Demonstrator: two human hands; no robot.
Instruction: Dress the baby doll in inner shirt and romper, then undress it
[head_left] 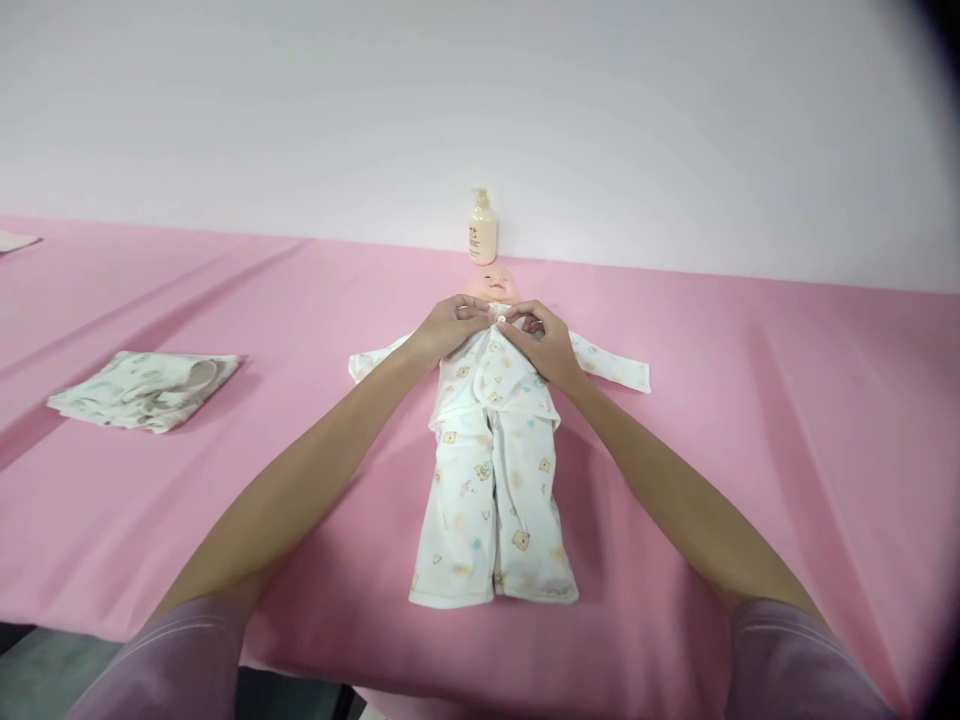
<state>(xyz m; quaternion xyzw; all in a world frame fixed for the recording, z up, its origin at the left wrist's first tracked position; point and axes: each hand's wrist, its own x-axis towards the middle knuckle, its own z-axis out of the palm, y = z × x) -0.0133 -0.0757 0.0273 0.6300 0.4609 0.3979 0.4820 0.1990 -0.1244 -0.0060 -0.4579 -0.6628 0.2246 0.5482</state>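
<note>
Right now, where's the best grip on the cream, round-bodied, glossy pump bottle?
I'd take the bottle by its rounded body, below the narrow pump, from the right: it stands upright, the white wall behind and the pinkish doll's head in front.

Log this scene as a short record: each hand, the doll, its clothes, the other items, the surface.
Left hand: fingertips at the neckline of the printed top
Right hand: fingertips beside a button there
Doll: on its back, head above the collar
Trousers: legs side by side
Pump bottle: upright beyond the head
Folded cloth: at picture left
Surface: pink sheet
</note>
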